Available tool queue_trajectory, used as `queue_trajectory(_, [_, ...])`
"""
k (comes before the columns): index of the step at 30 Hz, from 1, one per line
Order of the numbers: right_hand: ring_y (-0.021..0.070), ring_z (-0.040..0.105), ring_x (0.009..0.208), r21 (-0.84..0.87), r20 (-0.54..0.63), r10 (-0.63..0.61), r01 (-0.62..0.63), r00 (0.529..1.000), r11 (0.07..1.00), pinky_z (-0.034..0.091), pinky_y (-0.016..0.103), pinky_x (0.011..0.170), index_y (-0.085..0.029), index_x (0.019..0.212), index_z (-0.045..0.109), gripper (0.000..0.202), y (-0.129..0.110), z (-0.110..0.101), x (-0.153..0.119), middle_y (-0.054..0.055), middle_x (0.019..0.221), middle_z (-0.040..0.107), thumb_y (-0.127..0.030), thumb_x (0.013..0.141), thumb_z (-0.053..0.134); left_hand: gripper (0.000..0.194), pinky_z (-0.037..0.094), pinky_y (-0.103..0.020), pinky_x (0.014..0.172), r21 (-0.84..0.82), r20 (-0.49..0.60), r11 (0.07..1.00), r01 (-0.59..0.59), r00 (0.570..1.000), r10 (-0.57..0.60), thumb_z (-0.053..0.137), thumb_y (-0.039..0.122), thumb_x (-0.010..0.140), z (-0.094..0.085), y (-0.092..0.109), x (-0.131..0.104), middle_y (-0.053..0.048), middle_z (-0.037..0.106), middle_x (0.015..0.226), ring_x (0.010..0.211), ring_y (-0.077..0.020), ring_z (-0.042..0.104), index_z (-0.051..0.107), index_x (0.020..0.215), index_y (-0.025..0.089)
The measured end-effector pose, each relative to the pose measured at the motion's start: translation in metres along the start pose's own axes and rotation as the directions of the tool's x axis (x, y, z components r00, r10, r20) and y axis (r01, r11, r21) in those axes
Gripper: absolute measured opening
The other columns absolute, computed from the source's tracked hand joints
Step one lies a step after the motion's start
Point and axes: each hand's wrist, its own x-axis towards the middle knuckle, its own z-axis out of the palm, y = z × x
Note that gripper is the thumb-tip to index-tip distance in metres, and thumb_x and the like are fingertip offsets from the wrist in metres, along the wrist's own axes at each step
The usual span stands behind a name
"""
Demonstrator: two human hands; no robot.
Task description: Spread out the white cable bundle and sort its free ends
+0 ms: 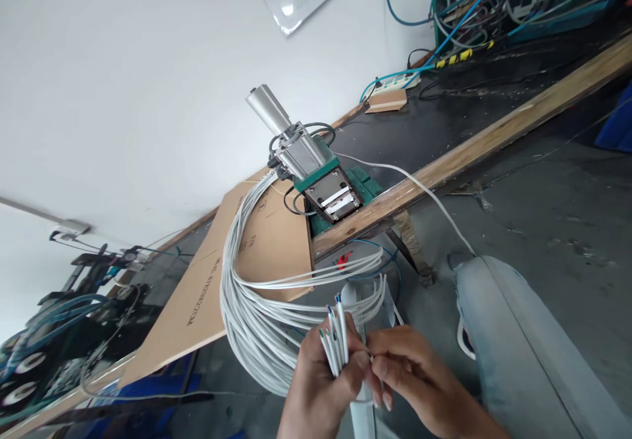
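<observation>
My left hand (323,373) is closed around a small bunch of white cables (337,337), whose cut ends stick up with coloured wire tips showing. Right beside it, my right hand (412,373) pinches with thumb and forefinger close to the left thumb; what sits between those fingertips is too small to make out. A large bundle of white cables (241,307) curves from the bench over the cardboard's edge towards my hands. Behind stands a green and silver bench machine (316,169) with a metal cylinder on top and a slotted front plate.
Under the cable bundle lies a cardboard sheet (197,307). A wooden edge (494,136) borders the dark bench top. At the back are a power strip (395,82) and machinery with blue hoses (474,11). Dark equipment (54,334) stands at left. My leg (523,347) is at lower right.
</observation>
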Motion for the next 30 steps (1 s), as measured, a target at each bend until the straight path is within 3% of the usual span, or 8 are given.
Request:
queue_trajectory(6, [0.0087,0.047,0.051,0.153,0.008,0.054,-0.054,0.999,0.987,0.039,0.020,0.049,-0.019,0.074,0.058,0.043,0.008,0.003,-0.001,-0.001,0.061,0.055,-0.051,0.102,0.054,0.023,0.040,-0.015,0.051,-0.050,0.016,0.999,-0.003,1.000,0.004,0.067,0.031,0.098,-0.002,-0.006,-0.003,0.007,0.047,0.066,0.048,-0.0042,0.039,0.055,0.082,0.020])
queue_trajectory(11, [0.0075,0.045,0.050,0.187,0.017,0.059,-0.061,0.998,0.980,0.037,0.019,0.048,-0.018,0.074,0.056,0.043,0.010,0.003,-0.001,-0.002,0.060,0.054,-0.050,0.102,0.056,0.015,0.037,-0.012,0.047,-0.075,0.006,0.993,-0.089,0.996,0.090,0.067,0.026,0.098,-0.008,-0.018,-0.007,0.005,0.054,0.068,0.048,-0.0047,0.040,0.059,0.087,0.021])
queue_trajectory(16, [0.0078,0.044,0.051,0.192,-0.001,0.056,-0.055,0.998,0.980,0.036,0.019,0.048,-0.018,0.073,0.058,0.045,0.010,0.005,0.001,-0.003,0.060,0.052,-0.053,0.102,0.056,0.026,0.039,-0.014,0.050,0.000,-0.085,1.000,-0.007,0.996,0.007,0.071,0.036,0.096,-0.004,-0.012,-0.009,0.005,0.055,0.068,0.050,-0.0052,0.041,0.056,0.081,0.020])
queue_trajectory(23, [0.0083,0.045,0.052,0.245,-0.035,0.079,-0.068,0.996,0.967,0.037,0.020,0.049,-0.018,0.076,0.060,0.044,0.020,0.003,-0.002,-0.003,0.061,0.052,-0.053,0.101,0.058,0.031,0.034,-0.018,0.047,0.017,-0.066,1.000,0.014,0.998,-0.013,0.065,0.043,0.098,0.000,-0.013,-0.007,0.006,0.050,0.058,0.045,-0.0072,0.049,0.053,0.081,0.021])
queue_trajectory(27, [0.0078,0.043,0.049,0.283,-0.073,0.077,-0.054,0.994,0.958,0.037,0.020,0.047,-0.018,0.075,0.060,0.044,0.026,0.004,-0.004,-0.004,0.059,0.050,-0.054,0.100,0.059,0.036,0.034,-0.020,0.048,0.072,-0.181,0.997,0.036,0.983,-0.023,0.064,0.051,0.097,0.006,-0.014,-0.012,0.004,0.052,0.059,0.048,-0.0095,0.050,0.056,0.080,0.020])
queue_trajectory(30, [0.0075,0.043,0.049,0.291,-0.106,0.060,-0.027,0.993,0.956,0.038,0.019,0.047,-0.019,0.075,0.059,0.043,0.023,0.005,-0.002,-0.005,0.059,0.048,-0.054,0.099,0.061,0.039,0.030,-0.021,0.047,0.240,-0.321,0.970,-0.031,0.941,0.110,0.062,0.053,0.097,0.009,-0.017,-0.018,0.006,0.047,0.059,0.047,-0.0079,0.037,0.055,0.075,0.021])
